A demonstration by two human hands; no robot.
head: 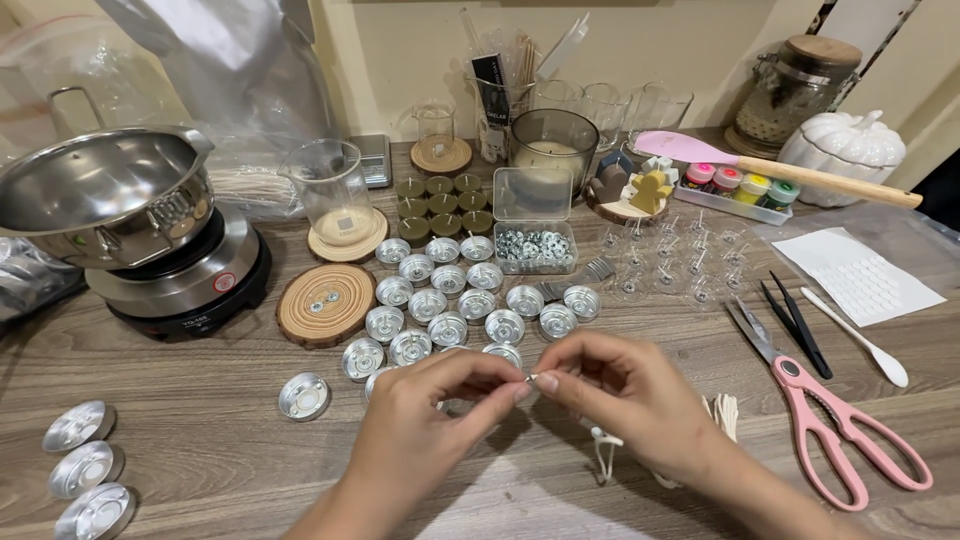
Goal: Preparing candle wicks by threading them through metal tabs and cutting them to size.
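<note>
My left hand and my right hand meet above the wooden table, fingertips pinched together on a tiny metal wick tab. A white cotton wick trails down below my right hand onto the table. Just beyond my fingers lie several empty silver tealight cups in rows. More white wick loops lie right of my right wrist.
A steel pot sits on a small hot plate at left. A wood slice, glass beaker, clear box of metal tabs, pink scissors, black tweezers, white spoon and dye jars surround the cups.
</note>
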